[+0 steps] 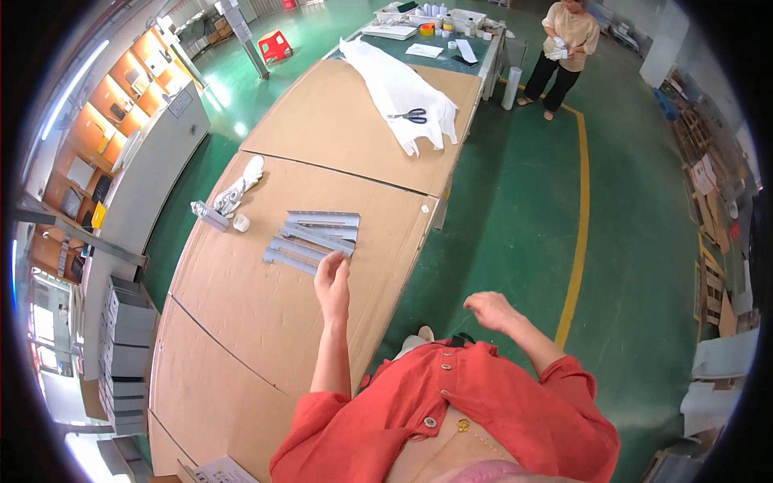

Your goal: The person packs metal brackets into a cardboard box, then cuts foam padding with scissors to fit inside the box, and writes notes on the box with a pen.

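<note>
Several flat grey metal strips (310,236) with small holes lie loosely stacked and fanned out on the cardboard-covered table. My left hand (332,278) is over the near right end of this pile, fingers curled together. Whether it grips a strip or only hovers is hidden by the fingers. My right hand (489,309) hangs in the air off the table's right side, over the floor, its fingers bent inward with nothing visible in them.
Left of the strips are a silvery bottle (209,216), a small white cup-shaped item (241,223) and crumpled white gloves (240,187). Farther along, black-handled scissors (411,116) rest on white cloth (394,84). A person (568,48) stands beyond the table's right side.
</note>
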Available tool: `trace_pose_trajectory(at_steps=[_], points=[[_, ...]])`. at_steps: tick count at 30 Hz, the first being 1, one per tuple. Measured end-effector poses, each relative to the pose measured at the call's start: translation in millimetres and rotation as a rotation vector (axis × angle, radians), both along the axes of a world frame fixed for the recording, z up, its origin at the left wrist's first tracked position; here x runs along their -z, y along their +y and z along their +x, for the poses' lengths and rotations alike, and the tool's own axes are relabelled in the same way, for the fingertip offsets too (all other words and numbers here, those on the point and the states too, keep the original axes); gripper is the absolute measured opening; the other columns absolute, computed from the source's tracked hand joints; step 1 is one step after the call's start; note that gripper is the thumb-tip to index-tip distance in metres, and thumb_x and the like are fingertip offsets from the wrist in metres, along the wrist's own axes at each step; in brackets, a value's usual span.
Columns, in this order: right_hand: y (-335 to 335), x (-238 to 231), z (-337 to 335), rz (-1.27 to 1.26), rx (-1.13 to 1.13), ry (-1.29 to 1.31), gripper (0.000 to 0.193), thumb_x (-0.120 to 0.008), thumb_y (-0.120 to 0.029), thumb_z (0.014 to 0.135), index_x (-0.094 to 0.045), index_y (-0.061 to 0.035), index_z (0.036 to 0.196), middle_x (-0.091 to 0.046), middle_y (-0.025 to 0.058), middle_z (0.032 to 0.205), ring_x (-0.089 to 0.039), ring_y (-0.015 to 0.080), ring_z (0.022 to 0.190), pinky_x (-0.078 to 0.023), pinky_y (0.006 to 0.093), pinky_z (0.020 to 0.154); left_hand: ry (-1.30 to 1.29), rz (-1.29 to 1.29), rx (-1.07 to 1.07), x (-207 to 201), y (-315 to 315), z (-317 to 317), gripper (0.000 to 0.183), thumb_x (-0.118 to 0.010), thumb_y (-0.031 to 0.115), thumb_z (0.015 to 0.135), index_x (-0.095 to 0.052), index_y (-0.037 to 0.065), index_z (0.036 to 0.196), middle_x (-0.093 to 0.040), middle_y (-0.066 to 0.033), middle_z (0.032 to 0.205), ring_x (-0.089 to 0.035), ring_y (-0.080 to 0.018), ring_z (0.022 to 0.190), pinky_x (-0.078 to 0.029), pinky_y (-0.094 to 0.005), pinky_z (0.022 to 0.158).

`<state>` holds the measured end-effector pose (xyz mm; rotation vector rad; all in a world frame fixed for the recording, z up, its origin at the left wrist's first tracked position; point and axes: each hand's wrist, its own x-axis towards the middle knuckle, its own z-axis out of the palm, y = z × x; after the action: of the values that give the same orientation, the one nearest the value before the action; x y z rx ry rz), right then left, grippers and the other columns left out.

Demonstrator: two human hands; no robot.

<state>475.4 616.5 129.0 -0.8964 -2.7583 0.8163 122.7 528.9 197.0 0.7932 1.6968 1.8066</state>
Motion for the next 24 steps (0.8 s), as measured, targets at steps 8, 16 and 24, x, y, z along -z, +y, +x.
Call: trace_pose_trajectory(at_steps=[8, 16, 24], points=[[201.4, 9.9, -23.0, -0.112, 0.274, 0.243, 0.017, -0.049, 0.000, 0.084, -0.063, -0.0057, 0.092, -0.065, 0.0132, 0.092, -0.064, 0.0338, 0.087, -0.052, 0.0411, 0.075, -0.252, -0.202, 0.090, 39.4, 183.0, -18.5, 0.057, -0.069, 0.029, 0.087, -0.049, 0.002, 0.133, -0.055, -0.0130, 0.128, -0.055, -0.0198, 0.113, -0.048, -0.0353, 0.086], [466.5, 34.7, -132.7, 0.119, 0.235, 0.479, 0.013, -0.049, -0.002, 0.085, -0.060, -0.0060, 0.091, -0.063, 0.0134, 0.093, -0.062, 0.0360, 0.089, -0.051, 0.0432, 0.073, -0.448, -0.449, 0.017, 104.6, 390.5, 8.8, 0.115, -0.078, 0.047, 0.075, -0.001, 0.013, 0.152, -0.025, -0.0224, 0.149, -0.040, -0.0400, 0.125, -0.042, -0.0571, 0.095], [648.5, 87.8, -275.3, 0.039, 0.056, 0.443, 0.016, -0.049, -0.002, 0.084, -0.061, -0.0039, 0.094, -0.061, 0.0140, 0.097, -0.060, 0.0342, 0.097, -0.050, 0.0430, 0.080, -0.523, -0.423, -0.352, 220.3, 566.2, 15.6, 0.116, -0.086, 0.030, 0.071, -0.003, 0.004, 0.148, -0.037, -0.0245, 0.140, -0.053, -0.0403, 0.111, -0.052, -0.0583, 0.075]])
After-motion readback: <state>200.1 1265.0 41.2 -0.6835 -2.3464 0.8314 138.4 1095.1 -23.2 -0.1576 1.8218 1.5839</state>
